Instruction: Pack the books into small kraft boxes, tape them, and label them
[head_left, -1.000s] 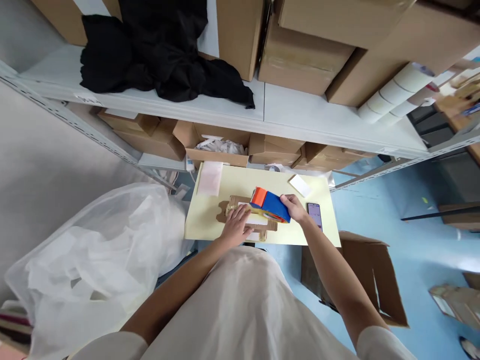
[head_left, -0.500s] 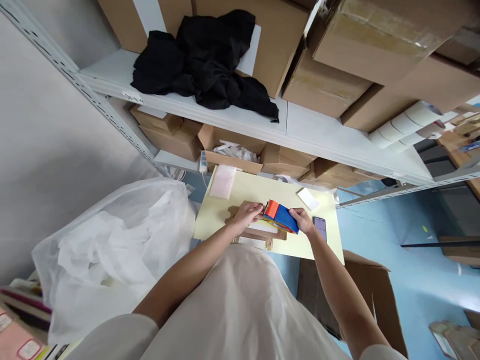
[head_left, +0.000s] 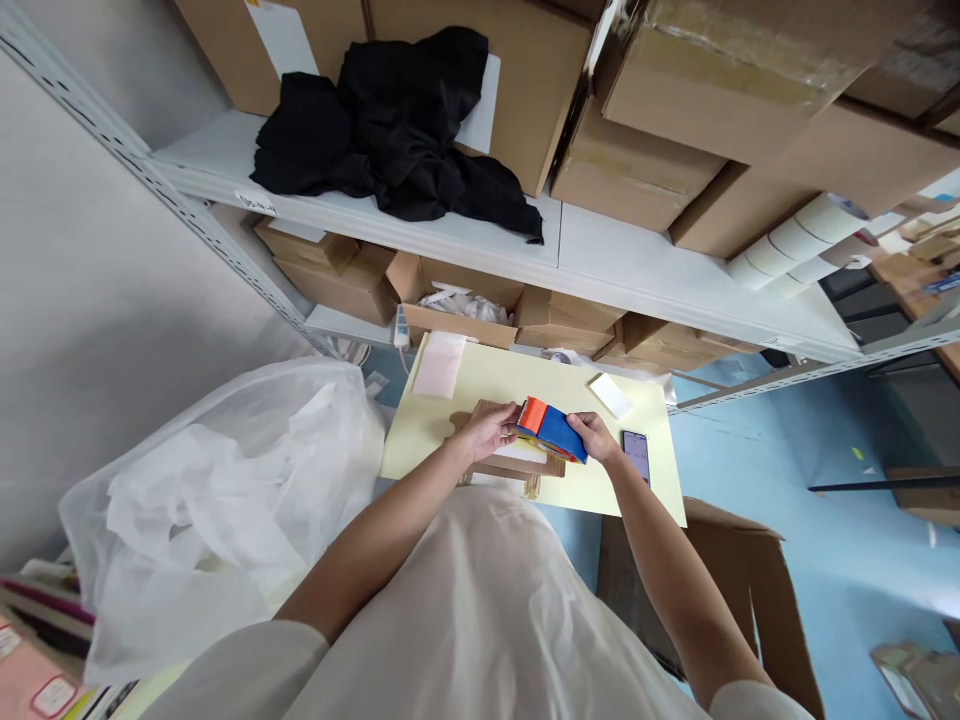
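Observation:
My right hand (head_left: 594, 436) grips the blue rear part of a tape dispenser (head_left: 556, 432) with an orange front. My left hand (head_left: 487, 430) has its fingers closed right at the dispenser's orange end, where the toothed edge sits; what they pinch is too small to make out. Under both hands lies a brown cardboard box (head_left: 553, 467) with a white label and tape on it, partly hidden by my left hand and the dispenser. It rests on a pale yellow tabletop (head_left: 420, 440).
A pink sheet (head_left: 439, 365), a white pad (head_left: 610, 395) and a phone (head_left: 636, 455) lie on the tabletop. Behind stands a shelf (head_left: 637, 265) with cartons and black cloth (head_left: 405, 130). A white plastic bag (head_left: 225, 500) bulges at left; an open carton (head_left: 750, 590) stands at right.
The view has shifted slightly. Both hands still hold nearly the same position around the dispenser above the box, with only a slight shift of the left fingers at its orange end.

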